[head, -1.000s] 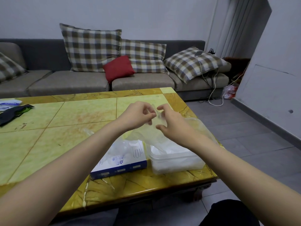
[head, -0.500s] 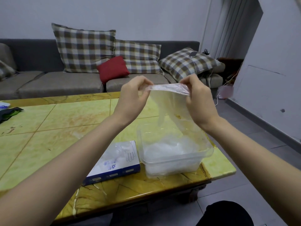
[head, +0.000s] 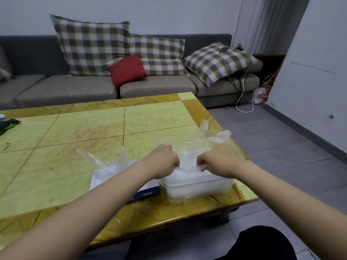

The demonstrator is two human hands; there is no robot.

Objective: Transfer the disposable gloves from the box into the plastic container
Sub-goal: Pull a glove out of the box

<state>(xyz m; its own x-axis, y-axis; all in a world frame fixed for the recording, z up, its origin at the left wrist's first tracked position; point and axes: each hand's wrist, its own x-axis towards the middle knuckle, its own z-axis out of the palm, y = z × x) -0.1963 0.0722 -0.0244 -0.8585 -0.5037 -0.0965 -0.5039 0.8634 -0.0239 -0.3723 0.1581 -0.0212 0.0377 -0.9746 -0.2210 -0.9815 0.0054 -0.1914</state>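
We see the left hand [head: 163, 160] curled into a loose fist over the near left part of the plastic container [head: 197, 186], its fingertips pinching one end of a thin, clear disposable glove [head: 204, 145]. The right hand [head: 216, 163] mirrors it just beside, fingers closed on the other end of the same film, so the cuff edge stretches as a wrinkled band between the two hands. Beyond our knuckles the glove billows up and away, glossy and almost see-through, its limp finger shapes flopping over the container's far right rim.

The container is a rounded rectangular tub of cloudy translucent plastic with a thick lip, and a whitish crumpled mass of film fills it. It stands on the bench [head: 93, 128] near the front right corner. Touching its left wall lies the glove box [head: 144, 192], flat cardboard with a white top and a dark blue side, partly covered by our left forearm. More crinkled clear gloves [head: 107, 158] puff out of the box's top toward the left.

The bench top is polished stone, pale green squares framed by a veined amber border. At its far left edge rests a dark green and black wrapper [head: 8, 124]. Behind stands a grey fabric sofa [head: 75, 87] with checked cushions [head: 90, 47] and a small red cushion [head: 127, 70].
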